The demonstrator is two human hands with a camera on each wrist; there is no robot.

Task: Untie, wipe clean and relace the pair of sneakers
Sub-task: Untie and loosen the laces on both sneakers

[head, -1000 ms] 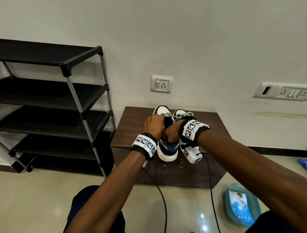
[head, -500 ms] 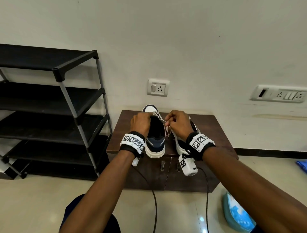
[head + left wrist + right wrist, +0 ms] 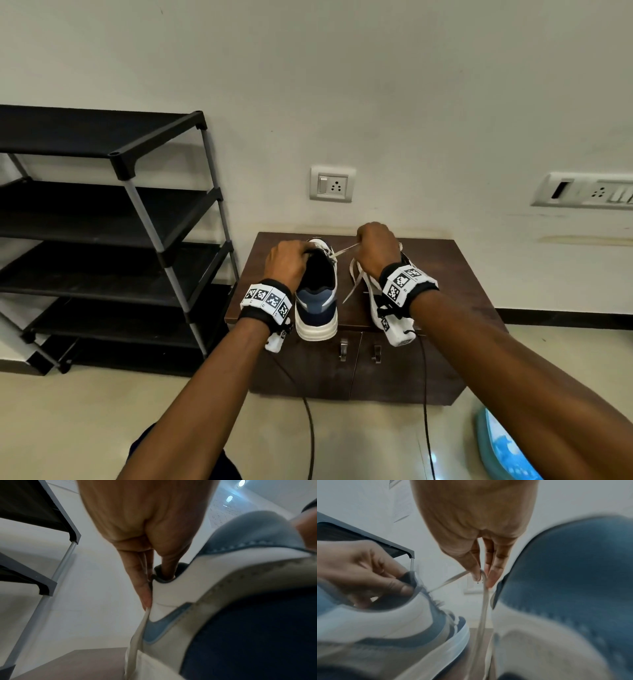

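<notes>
Two white and blue sneakers stand side by side, heels toward me, on a low brown cabinet (image 3: 455, 274). My left hand (image 3: 287, 262) grips the collar of the left sneaker (image 3: 317, 308), thumb inside the opening (image 3: 169, 569). My right hand (image 3: 376, 246) pinches a white lace (image 3: 342, 251) drawn taut from that sneaker's eyelets, seen between thumb and fingers in the right wrist view (image 3: 481, 574). The lace's loose end (image 3: 354, 284) hangs down between the shoes. My right wrist mostly hides the right sneaker (image 3: 375, 301).
A black tiered shoe rack (image 3: 102, 240) stands left of the cabinet. Wall sockets (image 3: 331, 183) sit above it. Two black cables (image 3: 310, 428) trail over the tiled floor. A teal packet of wipes (image 3: 503, 448) lies on the floor at lower right.
My hands have drawn apart. The right hand has pulled the lace out to the right and upward, while the left keeps its hold on the left sneaker's collar.
</notes>
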